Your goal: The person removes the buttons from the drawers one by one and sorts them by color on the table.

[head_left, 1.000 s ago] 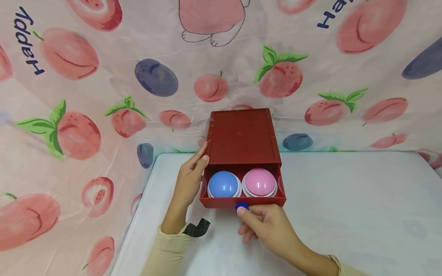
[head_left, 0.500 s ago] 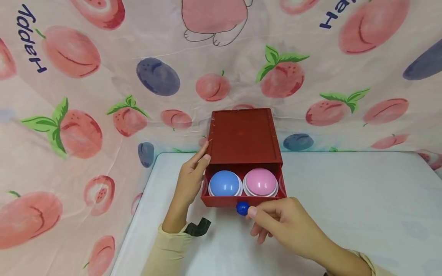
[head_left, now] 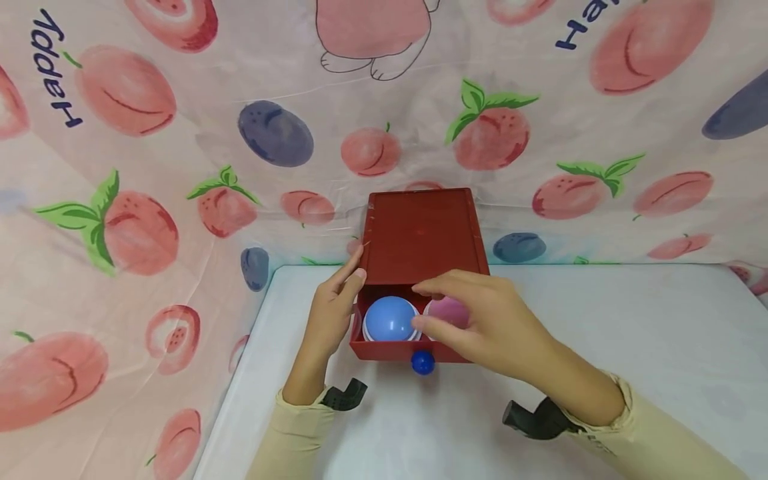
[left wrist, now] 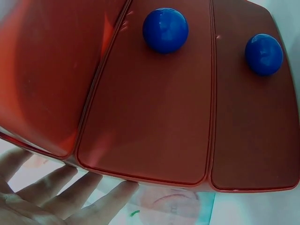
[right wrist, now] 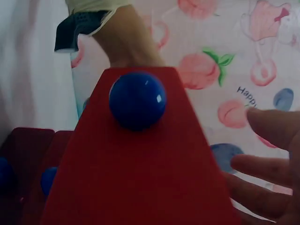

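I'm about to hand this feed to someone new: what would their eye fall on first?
Probably the red drawer unit at the middle of the head view, its top drawer open with a blue knob on the front. Inside, a glossy blue dome sits beside a pink dome, the latter partly covered by the right hand. The fruit-print sheet behind would catch the eye too.

2 hands [head_left: 329,310] [head_left: 495,323]; 2 domes [head_left: 389,319] [head_left: 449,311]; 3 drawers [left wrist: 145,112] [left wrist: 253,136] [right wrist: 136,178]; 3 knobs [right wrist: 137,101] [right wrist: 48,180] [right wrist: 5,174]

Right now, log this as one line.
drawer: open; inside: blue dome, pink dome; left hand: against cabinet; right hand: over pink dome
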The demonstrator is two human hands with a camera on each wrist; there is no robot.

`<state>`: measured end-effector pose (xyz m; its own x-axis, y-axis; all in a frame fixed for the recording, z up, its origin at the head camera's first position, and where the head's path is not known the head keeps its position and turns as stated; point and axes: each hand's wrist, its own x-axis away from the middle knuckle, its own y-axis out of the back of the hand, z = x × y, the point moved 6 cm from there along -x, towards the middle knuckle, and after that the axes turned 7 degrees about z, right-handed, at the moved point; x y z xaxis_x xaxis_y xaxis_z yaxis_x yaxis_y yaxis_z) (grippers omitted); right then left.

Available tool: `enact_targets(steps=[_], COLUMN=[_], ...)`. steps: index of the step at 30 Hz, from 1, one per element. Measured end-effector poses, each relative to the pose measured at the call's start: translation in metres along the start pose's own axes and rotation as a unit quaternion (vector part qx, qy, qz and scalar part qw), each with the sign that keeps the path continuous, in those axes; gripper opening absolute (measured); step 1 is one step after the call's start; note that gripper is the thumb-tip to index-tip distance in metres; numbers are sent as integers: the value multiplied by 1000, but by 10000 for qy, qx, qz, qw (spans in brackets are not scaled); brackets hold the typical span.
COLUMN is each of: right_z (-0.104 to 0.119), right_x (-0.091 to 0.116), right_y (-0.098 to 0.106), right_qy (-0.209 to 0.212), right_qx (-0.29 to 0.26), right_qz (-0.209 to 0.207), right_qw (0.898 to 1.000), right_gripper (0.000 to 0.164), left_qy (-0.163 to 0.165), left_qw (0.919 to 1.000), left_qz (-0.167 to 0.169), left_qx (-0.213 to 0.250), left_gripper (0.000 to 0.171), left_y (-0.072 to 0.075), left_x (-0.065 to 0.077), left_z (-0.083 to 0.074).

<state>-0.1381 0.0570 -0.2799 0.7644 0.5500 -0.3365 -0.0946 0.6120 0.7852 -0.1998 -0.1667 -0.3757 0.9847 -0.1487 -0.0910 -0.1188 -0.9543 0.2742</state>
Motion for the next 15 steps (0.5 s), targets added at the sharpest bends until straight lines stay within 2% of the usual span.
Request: enact_targets(steps=[5, 10, 15], right_z=[-5, -5, -5], right_x=[-17, -29, -39], right_y=[-22, -31, -38], right_qy=[68, 59, -81], right_qx=[556, 822, 725], right_qz=[888, 1323, 1696], right_qw=[9945, 9878, 9828], right_gripper=[53, 55, 59], left_qy=[13, -9, -28], left_qw=[10000, 10000, 9999], left_qz=[42, 55, 79], left_qx=[6, -36, 56], left_gripper=[48, 48, 48], left_y=[0, 0, 1], left_x=[0, 0, -1], left_z=[2, 1, 3])
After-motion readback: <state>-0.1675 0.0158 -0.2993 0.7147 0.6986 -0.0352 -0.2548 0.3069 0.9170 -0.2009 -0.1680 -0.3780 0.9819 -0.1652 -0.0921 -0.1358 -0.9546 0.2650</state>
